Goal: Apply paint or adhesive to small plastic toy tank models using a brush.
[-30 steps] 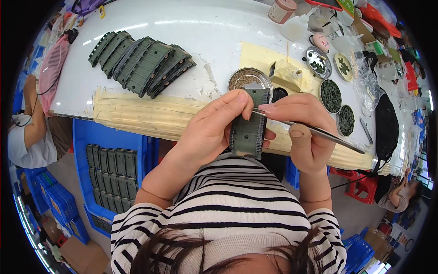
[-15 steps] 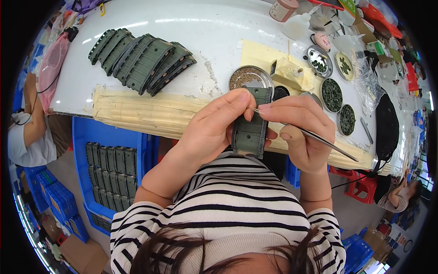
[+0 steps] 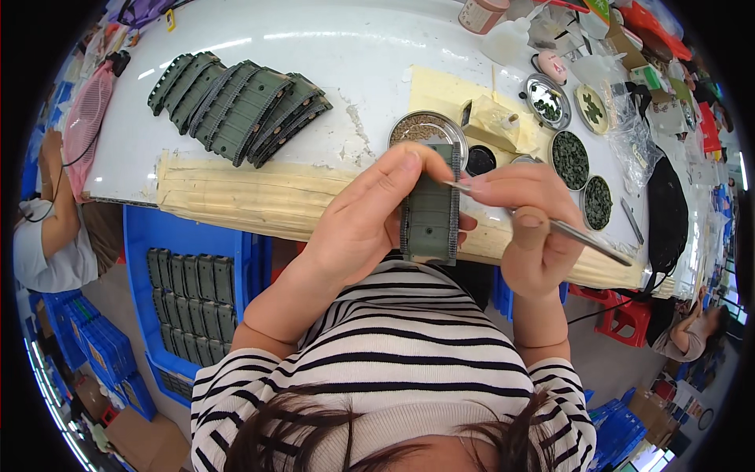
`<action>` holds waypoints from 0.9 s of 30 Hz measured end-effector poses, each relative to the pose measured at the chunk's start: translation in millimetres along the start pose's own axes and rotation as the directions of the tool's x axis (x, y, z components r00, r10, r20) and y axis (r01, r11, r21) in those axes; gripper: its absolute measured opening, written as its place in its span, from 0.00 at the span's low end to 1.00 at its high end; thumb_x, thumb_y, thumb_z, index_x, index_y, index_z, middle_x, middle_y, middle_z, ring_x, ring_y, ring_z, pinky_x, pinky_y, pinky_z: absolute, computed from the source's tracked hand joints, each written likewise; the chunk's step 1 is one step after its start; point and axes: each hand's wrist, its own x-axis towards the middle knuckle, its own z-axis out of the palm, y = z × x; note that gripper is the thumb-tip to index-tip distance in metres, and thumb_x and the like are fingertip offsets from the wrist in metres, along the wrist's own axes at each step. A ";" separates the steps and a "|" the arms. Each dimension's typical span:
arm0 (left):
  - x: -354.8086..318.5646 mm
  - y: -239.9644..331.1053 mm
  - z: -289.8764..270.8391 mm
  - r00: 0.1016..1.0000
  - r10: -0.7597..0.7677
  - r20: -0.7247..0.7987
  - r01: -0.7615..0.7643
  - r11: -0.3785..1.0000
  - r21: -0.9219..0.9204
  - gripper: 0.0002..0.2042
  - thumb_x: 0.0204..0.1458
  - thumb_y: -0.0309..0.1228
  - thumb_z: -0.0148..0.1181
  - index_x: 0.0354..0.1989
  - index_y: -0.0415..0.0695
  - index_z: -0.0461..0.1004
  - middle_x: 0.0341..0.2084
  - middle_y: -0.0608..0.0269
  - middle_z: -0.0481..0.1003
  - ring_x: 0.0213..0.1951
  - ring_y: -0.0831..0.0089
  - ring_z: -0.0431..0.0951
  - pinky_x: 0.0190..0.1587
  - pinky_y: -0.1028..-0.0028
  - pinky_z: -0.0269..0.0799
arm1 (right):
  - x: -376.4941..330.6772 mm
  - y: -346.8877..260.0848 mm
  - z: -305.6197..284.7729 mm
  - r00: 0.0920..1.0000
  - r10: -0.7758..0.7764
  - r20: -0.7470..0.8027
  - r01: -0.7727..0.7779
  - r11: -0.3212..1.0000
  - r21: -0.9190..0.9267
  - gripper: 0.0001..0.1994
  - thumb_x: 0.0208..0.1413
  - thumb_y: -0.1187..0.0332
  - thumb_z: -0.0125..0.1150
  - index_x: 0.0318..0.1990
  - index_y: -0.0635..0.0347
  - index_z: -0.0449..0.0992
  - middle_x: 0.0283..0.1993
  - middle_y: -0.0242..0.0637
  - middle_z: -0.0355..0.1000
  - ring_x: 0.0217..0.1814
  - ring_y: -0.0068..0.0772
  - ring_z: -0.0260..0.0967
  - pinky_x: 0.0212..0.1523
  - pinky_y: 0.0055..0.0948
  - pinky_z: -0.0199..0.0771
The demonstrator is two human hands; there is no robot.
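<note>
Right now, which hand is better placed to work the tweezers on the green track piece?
Right. The right hand grips the tweezers with their tip at the green track piece; the left hand is occupied holding that piece.

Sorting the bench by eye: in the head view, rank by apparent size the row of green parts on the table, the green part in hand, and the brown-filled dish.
1. row of green parts
2. green part in hand, though nearness to the camera enlarges it
3. brown-filled dish
</note>
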 end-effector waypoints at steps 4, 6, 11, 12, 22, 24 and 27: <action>-3.6 9.3 12.8 0.980 0.156 -0.122 -0.133 0.976 0.174 0.32 0.61 0.23 0.44 0.71 0.48 0.38 0.59 0.42 0.64 0.52 0.52 0.75 0.54 0.57 0.76 | -13.3 6.1 -9.4 0.936 0.248 -0.251 -0.225 0.967 0.118 0.12 0.65 0.70 0.50 0.37 0.68 0.79 0.33 0.37 0.74 0.33 0.23 0.69 0.34 0.22 0.68; -5.7 11.1 8.1 0.969 0.197 -0.149 -0.186 0.979 0.086 0.37 0.56 0.17 0.48 0.72 0.48 0.39 0.61 0.42 0.62 0.57 0.50 0.71 0.60 0.52 0.71 | -22.2 13.5 -14.3 0.934 0.283 -0.217 -0.297 0.954 -0.036 0.11 0.64 0.71 0.51 0.37 0.67 0.79 0.33 0.37 0.74 0.33 0.22 0.68 0.34 0.21 0.67; -4.0 11.5 1.5 0.978 0.125 -0.170 -0.163 0.959 -0.233 0.30 0.56 0.16 0.48 0.68 0.48 0.52 0.57 0.50 0.67 0.62 0.57 0.67 0.62 0.50 0.68 | -32.0 27.4 -14.4 0.954 0.255 -0.156 -0.290 0.917 -0.273 0.08 0.61 0.73 0.54 0.36 0.65 0.80 0.31 0.37 0.74 0.34 0.30 0.67 0.38 0.27 0.67; -5.8 11.0 2.2 0.974 0.127 -0.189 -0.172 0.954 -0.246 0.31 0.56 0.16 0.47 0.69 0.48 0.50 0.57 0.50 0.68 0.61 0.58 0.68 0.63 0.49 0.67 | -31.8 27.8 -13.9 0.955 0.253 -0.153 -0.288 0.914 -0.286 0.07 0.61 0.73 0.55 0.35 0.64 0.80 0.31 0.36 0.74 0.34 0.32 0.67 0.38 0.28 0.67; -12.2 15.2 9.3 0.936 0.237 -0.260 -0.249 0.968 -0.013 0.24 0.58 0.23 0.53 0.64 0.44 0.59 0.51 0.52 0.73 0.51 0.68 0.75 0.55 0.64 0.74 | -31.5 32.0 -12.4 0.979 0.168 -0.115 -0.200 0.896 -0.396 0.05 0.59 0.71 0.59 0.34 0.62 0.80 0.31 0.36 0.75 0.34 0.37 0.67 0.38 0.31 0.67; -11.6 15.2 9.0 0.930 0.218 -0.297 -0.237 0.971 -0.027 0.23 0.58 0.23 0.53 0.63 0.42 0.60 0.51 0.52 0.73 0.50 0.67 0.76 0.54 0.65 0.75 | -31.0 31.2 -12.8 0.981 0.165 -0.103 -0.193 0.895 -0.402 0.05 0.58 0.72 0.59 0.34 0.62 0.80 0.31 0.36 0.75 0.34 0.36 0.67 0.38 0.31 0.67; -9.5 16.3 8.2 0.920 0.180 -0.348 -0.229 0.967 -0.106 0.20 0.58 0.24 0.52 0.60 0.40 0.62 0.51 0.50 0.73 0.50 0.66 0.76 0.52 0.66 0.77 | -31.5 28.5 -13.6 0.984 0.136 -0.119 -0.171 0.912 -0.374 0.05 0.58 0.73 0.58 0.34 0.63 0.80 0.32 0.36 0.75 0.34 0.36 0.67 0.38 0.32 0.66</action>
